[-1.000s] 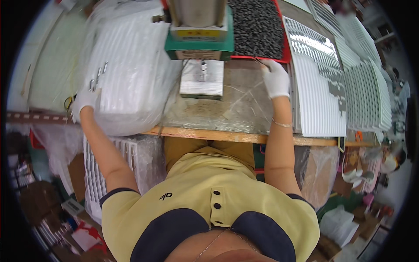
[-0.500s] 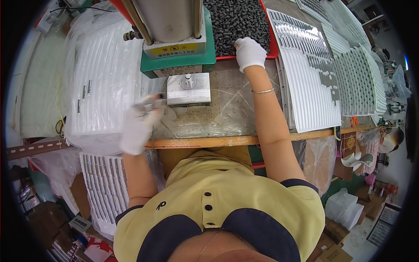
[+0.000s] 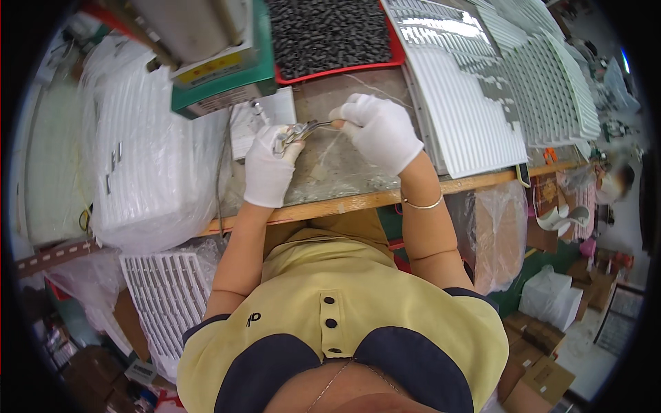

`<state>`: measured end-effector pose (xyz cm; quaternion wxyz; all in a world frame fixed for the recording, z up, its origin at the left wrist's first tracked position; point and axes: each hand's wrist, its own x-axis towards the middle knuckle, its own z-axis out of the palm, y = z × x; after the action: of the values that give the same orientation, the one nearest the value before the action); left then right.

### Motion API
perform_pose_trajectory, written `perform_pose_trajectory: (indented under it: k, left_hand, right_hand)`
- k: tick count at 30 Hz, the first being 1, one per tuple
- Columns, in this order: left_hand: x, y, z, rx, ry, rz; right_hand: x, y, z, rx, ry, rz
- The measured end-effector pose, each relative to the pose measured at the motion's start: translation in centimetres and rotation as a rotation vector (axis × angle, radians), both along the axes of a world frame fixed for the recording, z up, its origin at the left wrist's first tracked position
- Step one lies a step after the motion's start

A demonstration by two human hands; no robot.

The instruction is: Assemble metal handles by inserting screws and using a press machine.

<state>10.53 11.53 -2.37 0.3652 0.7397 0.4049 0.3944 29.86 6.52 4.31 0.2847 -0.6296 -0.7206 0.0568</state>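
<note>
My left hand [image 3: 268,168], in a white glove with bare fingertips showing, is closed around shiny metal pieces [image 3: 297,131] in front of the press. Among them a slim, curved part points right, toward my right hand [image 3: 384,132]. That hand, gloved likewise, pinches at the tip of the curved part; its fingers hide whether a small black fitting is there too. Just behind my left hand lies a silver metal block [image 3: 281,110] with an upright pin [image 3: 259,110], under the green press [image 3: 265,79].
A red tray [image 3: 344,71] full of small black tubular fittings [image 3: 330,34] stands at the back. To the right lie white ribbed trays [image 3: 461,117] with metal pieces. Plastic-wrapped white trays [image 3: 148,144] are at the left. A wooden edge [image 3: 323,206] borders the worktable.
My right hand has left the tray of black fittings and come nearer to me. My left hand has moved right, and both hands now meet at the metal pieces. The view has shifted.
</note>
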Motion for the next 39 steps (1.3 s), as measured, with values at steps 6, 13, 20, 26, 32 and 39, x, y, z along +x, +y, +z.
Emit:
perform_pose_trajectory:
  k: [6, 13, 20, 26, 32, 39]
  left_hand:
    - [0.7, -0.9, -1.8, -0.044, -0.194, 0.002]
    - [0.9, -1.3, -2.6, -0.237, -0.251, -0.015]
    - [0.6, -1.7, -2.7, -0.218, -0.220, -0.025]
    - [0.0, -2.1, -2.0, -0.205, -0.146, -0.047]
    - [-0.4, -2.5, -1.5, -0.441, -0.274, -0.028]
    - [-0.1, -1.8, -1.7, -0.347, -0.270, 0.012]
  right_hand:
    - [0.7, -0.6, 0.6, -0.059, -0.029, 0.075]
    - [0.7, -1.8, 1.0, -0.159, -0.019, -0.040]
    - [0.0, -1.8, 1.7, -0.132, -0.141, -0.006]
    - [1.6, -1.4, 2.9, -0.235, -0.233, -0.018]
    - [17.6, 3.1, 1.5, -0.320, -0.085, -0.952]
    - [24.6, 4.9, -2.8, -0.572, -0.172, -1.019]
